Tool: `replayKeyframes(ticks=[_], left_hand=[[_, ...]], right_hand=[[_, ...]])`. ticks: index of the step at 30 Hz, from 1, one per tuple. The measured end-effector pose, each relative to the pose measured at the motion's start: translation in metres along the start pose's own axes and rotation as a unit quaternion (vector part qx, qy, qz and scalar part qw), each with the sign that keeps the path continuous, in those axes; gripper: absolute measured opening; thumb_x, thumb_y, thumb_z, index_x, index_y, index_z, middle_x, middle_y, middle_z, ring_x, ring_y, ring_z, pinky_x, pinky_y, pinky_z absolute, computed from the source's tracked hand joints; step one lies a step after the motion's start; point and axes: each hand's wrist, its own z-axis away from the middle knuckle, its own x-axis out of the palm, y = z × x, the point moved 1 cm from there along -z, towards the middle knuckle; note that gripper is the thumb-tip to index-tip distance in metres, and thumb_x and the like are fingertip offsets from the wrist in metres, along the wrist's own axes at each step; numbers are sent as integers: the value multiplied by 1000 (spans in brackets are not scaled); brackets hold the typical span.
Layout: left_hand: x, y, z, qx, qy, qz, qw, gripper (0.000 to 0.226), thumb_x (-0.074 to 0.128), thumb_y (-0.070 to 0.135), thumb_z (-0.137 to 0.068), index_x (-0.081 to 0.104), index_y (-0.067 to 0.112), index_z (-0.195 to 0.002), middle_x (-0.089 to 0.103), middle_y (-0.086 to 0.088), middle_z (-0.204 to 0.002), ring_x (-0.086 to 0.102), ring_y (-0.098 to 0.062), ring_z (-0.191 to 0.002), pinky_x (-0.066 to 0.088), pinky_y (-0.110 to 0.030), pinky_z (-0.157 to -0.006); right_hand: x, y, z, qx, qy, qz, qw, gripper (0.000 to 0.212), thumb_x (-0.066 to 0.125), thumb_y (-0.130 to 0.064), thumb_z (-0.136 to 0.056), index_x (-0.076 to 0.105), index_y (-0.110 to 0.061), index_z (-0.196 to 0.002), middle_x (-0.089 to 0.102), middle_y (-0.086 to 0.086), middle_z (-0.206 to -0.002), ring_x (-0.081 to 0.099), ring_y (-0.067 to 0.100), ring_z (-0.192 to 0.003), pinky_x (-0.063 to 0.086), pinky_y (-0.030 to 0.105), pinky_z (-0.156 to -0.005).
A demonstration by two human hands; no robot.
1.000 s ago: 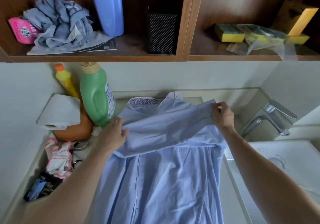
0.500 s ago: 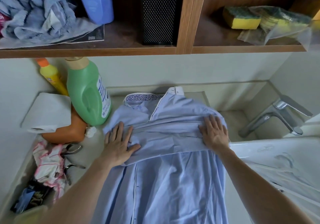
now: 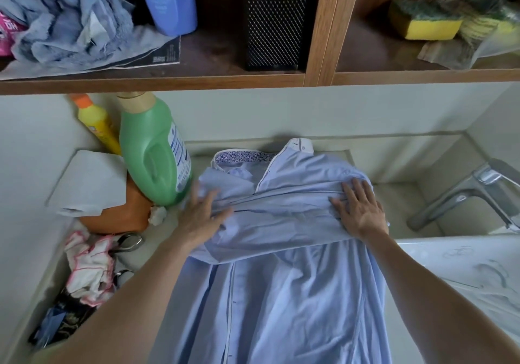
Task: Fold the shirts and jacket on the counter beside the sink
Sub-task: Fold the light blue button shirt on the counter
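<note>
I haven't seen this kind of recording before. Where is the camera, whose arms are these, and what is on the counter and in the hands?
There is no machine here. A person wears a wide-angle camera on the head, so the single view looks down along their own arms. A light blue shirt lies front up on the counter, with a sleeve folded across the chest. The left hand and right hand press flat on it, and neither holds anything. To the left are a green bottle, a yellow bottle, a paper roll, scissors and a crumpled cloth. The faucet and sink are on the right.
</note>
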Motion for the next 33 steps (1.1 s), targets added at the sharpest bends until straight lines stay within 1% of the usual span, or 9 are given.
replayKeyframes(ticks=[4, 9, 15, 19, 23, 25, 27, 30, 33], left_hand=[[-25, 10, -42, -54, 165, 151, 973, 54, 61, 31, -97, 44, 8, -143, 40, -19, -148, 42, -34, -134, 38, -43, -109], [-23, 30, -76, -102, 111, 237, 960, 56, 65, 51, -89, 51, 18, -132, 61, -9, -130, 64, -32, -110, 53, -47, -95], [-35, 53, -107, -116, 98, 120, 981, 40, 60, 44, -75, 68, 6, -84, 72, -13, -81, 68, -28, -75, 51, -33, -66], [-49, 66, -109, -110, 101, 95, 984, 19, 51, 27, -79, 59, 10, -76, 66, -5, -67, 68, -26, -65, 45, -28, -57], [-69, 75, -110, -101, 118, 252, 955, 17, 51, 16, -88, 56, 11, -73, 64, -5, -67, 73, -20, -55, 59, -36, -61], [-80, 78, -108, -90, 143, 299, 939, 19, 54, 9, -87, 56, 11, -69, 54, -2, -63, 74, -21, -61, 63, -38, -67], [-86, 83, -100, -69, 153, 343, 924, 20, 58, 4, -84, 58, 12, -67, 55, 0, -61, 72, -21, -70, 62, -33, -68], [-85, 92, -80, -34, 133, 356, 924, 7, 64, 12, -72, 67, 18, -74, 70, 2, -68, 72, -21, -80, 56, -35, -78], [-81, 88, -58, -26, 139, 307, 941, 19, 76, 12, -75, 67, 23, -87, 70, 4, -80, 67, -18, -79, 52, -33, -78]], right_hand=[[-3, 2, -2, 5, -37, -10, 999, 96, 5, -88, -76, 7, -36, -157, -8, -10, -166, -13, 13, -152, 10, 39, -123], [-15, -12, -20, 39, 5, -19, 999, 65, 35, -70, -91, 45, -27, -140, 30, 2, -156, 19, 22, -148, 16, 42, -120], [-64, -96, -77, 6, 96, -247, 964, 38, 58, -53, -92, 61, -23, -116, 53, 7, -124, 59, 29, -110, 43, 35, -92], [-80, -132, -109, 73, -8, -295, 953, 54, 50, -51, -88, 41, -17, -129, 64, 14, -113, 69, 31, -91, 52, 40, -90], [-84, -134, -119, 117, -77, -409, 902, 24, 63, -18, -77, 45, -10, -90, 62, 6, -60, 58, 21, -41, 53, 29, -48], [-90, -132, -120, 97, -85, -472, 872, 12, 56, -4, -75, 48, -12, -77, 51, 2, -56, 49, 21, -44, 52, 28, -50], [-99, -129, -118, 69, -96, -532, 838, 10, 56, -4, -81, 57, -12, -86, 62, 4, -78, 67, 24, -68, 62, 36, -65], [-109, -126, -107, 42, -129, -582, 802, 22, 70, -29, -89, 65, -9, -97, 65, 5, -98, 66, 26, -94, 60, 40, -83], [-116, -114, -92, 39, -49, -476, 877, 20, 78, -26, -84, 67, -10, -87, 68, 8, -83, 66, 26, -80, 57, 31, -65]])
